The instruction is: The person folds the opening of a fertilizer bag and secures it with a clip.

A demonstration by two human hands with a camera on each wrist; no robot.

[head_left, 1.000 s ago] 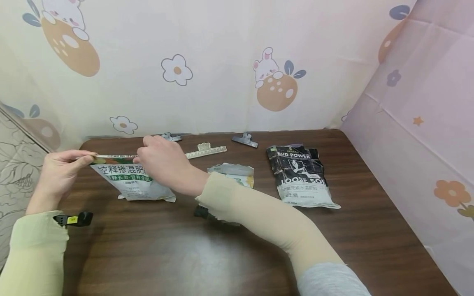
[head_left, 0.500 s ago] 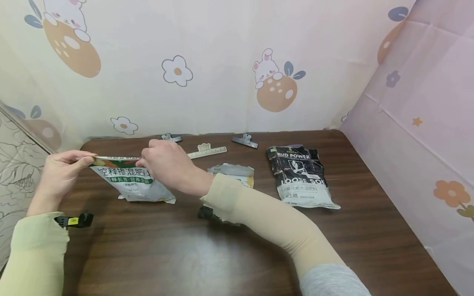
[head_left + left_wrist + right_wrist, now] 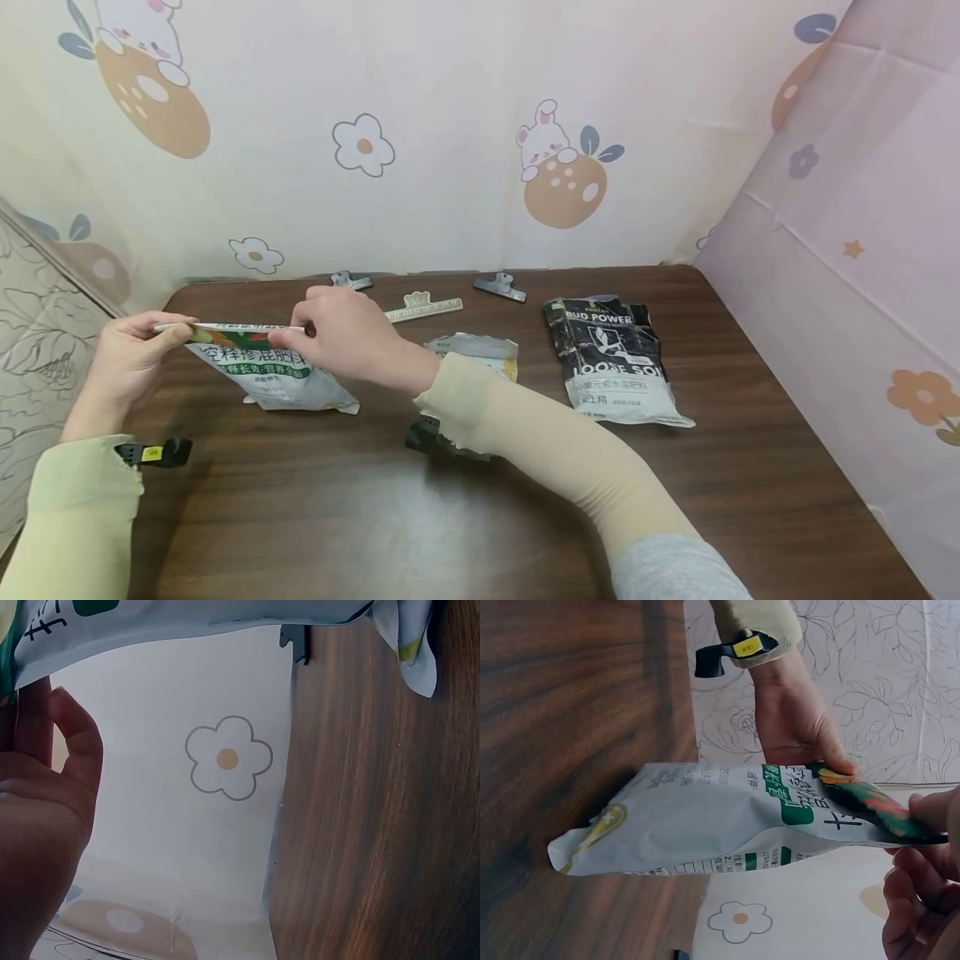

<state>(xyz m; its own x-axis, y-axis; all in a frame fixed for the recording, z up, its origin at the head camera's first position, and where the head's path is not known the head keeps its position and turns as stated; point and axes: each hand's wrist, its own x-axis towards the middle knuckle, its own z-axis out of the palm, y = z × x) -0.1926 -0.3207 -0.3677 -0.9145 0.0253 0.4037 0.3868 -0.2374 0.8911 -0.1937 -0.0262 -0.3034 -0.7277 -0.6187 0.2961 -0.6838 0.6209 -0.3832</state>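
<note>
A white fertilizer bag (image 3: pixel 273 385) with a green band and printed characters stands at the left of the table. My left hand (image 3: pixel 135 362) pinches its top left corner between thumb and fingers. At the top right corner, the thumb and fingers of my right hand (image 3: pixel 352 333) pinch the folded-looking top edge, which is stretched between both hands. In the right wrist view the bag (image 3: pixel 697 825) bulges at the lower part, and its base meets the table. The left wrist view shows the left hand (image 3: pixel 49 795) under the bag's edge; its fingertips are partly hidden.
Behind the hands lie two metal clips (image 3: pixel 500 287) and a pale ruler-shaped clip (image 3: pixel 424 307). A smaller silvery bag (image 3: pixel 480 345) lies partly behind the right forearm. Farther right is a black-and-white soil bag (image 3: pixel 618 367). A patterned curtain (image 3: pixel 450 183) hangs behind the table.
My right hand has slid slightly right along the bag's top edge, showing more of the green band. My left hand keeps its pinch on the left corner. The head view has shifted slightly.
</note>
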